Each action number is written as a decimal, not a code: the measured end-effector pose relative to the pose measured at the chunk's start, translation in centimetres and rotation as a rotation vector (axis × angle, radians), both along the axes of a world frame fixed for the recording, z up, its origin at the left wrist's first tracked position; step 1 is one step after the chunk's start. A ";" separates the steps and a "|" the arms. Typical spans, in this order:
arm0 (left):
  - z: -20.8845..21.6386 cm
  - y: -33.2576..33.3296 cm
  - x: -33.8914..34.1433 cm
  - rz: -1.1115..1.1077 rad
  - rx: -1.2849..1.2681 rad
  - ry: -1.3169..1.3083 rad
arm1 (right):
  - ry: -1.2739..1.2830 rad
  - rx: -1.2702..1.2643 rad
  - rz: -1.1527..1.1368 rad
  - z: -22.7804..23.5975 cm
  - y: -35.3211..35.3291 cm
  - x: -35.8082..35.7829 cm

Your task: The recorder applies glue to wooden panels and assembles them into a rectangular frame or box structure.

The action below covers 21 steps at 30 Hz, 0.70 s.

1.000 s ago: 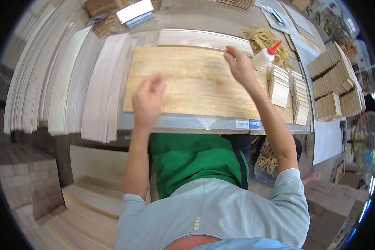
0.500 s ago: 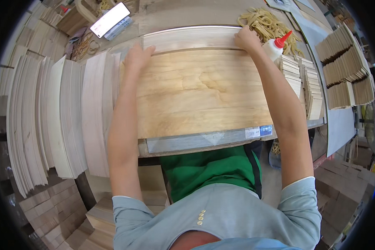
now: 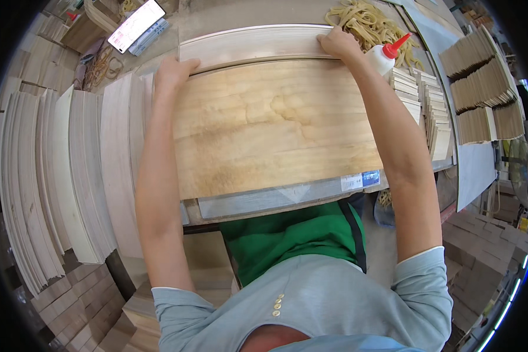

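A row of long, thin pale wooden strips (image 3: 255, 46), bundled side by side, lies along the far edge of a broad wooden board (image 3: 276, 126). At the bundle's left end, my left hand (image 3: 175, 73) is closed around the corner, its thumb on the near side. My right hand (image 3: 340, 44) grips the opposite end, with its fingers bent over the far edge. Brown stain-like marks show on the board's face. Beneath its near edge sticks out a grey slab (image 3: 270, 200) with a blue and white label.
Stacked long planks (image 3: 120, 158) stand left of the board. A phone (image 3: 136, 26) rests on a small stack at the far left. Tan rubber bands (image 3: 369, 26) and a red-tipped white glue bottle (image 3: 380, 60) lie by my right hand. Short wooden slats (image 3: 434, 117) stand farther right.
The whole scene has shifted a little left and up in the picture. Both hands remain at the two ends of the strip bundle.
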<state>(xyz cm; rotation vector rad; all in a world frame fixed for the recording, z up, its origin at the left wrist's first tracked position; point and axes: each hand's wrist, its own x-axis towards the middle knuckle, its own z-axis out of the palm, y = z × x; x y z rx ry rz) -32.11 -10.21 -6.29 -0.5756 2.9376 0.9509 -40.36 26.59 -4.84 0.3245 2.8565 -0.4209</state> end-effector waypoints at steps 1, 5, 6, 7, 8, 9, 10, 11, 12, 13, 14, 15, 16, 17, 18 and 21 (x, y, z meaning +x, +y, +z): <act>0.0 -0.3 -0.5 -0.032 0.111 -0.014 | -0.001 -0.001 -0.002 0.1 0.1 0.1; -1.3 -3.1 -2.2 -0.038 0.360 0.114 | 0.023 0.037 -0.012 1.3 0.3 -0.6; 0.3 -1.5 -2.1 0.052 0.416 0.070 | 0.008 0.012 -0.011 1.4 1.4 -0.7; 2.4 -0.2 -1.8 0.147 0.465 0.030 | 0.078 0.041 0.045 1.3 2.2 -1.2; 3.1 -0.8 -1.2 0.156 0.457 0.026 | 0.071 0.033 0.052 2.5 1.2 -0.4; 3.9 -1.7 -0.7 0.200 0.582 0.051 | 0.083 0.025 0.195 4.0 0.3 0.1; 4.7 -2.6 -0.2 0.240 0.708 0.084 | 0.103 0.018 0.336 5.4 -0.3 0.7; 5.1 -2.5 0.1 0.227 0.712 0.079 | 0.287 0.270 0.415 4.3 -0.1 -0.2; 5.4 -2.5 0.7 0.204 0.742 0.089 | 0.285 0.276 0.401 3.7 1.5 -0.7; 5.8 -3.6 2.5 0.215 0.753 0.106 | 0.210 0.137 0.348 5.5 -0.4 1.2; 6.2 -2.7 4.5 0.226 0.736 0.151 | 0.136 0.015 0.277 6.9 -0.9 3.3; 6.7 -1.3 6.3 0.222 0.728 0.198 | 0.148 0.017 0.278 7.2 -0.3 5.0; 6.4 -1.6 8.3 0.240 0.714 0.213 | 0.164 0.002 0.297 6.8 -0.5 6.5; 5.4 -1.7 10.4 0.255 0.709 0.226 | 0.287 -0.016 0.308 6.4 -0.2 9.0; 4.9 -1.0 12.7 0.279 0.679 0.247 | 0.410 -0.039 0.321 5.5 0.2 11.6; 3.8 1.4 16.6 0.275 0.597 0.205 | 0.552 -0.241 0.337 3.5 1.9 17.6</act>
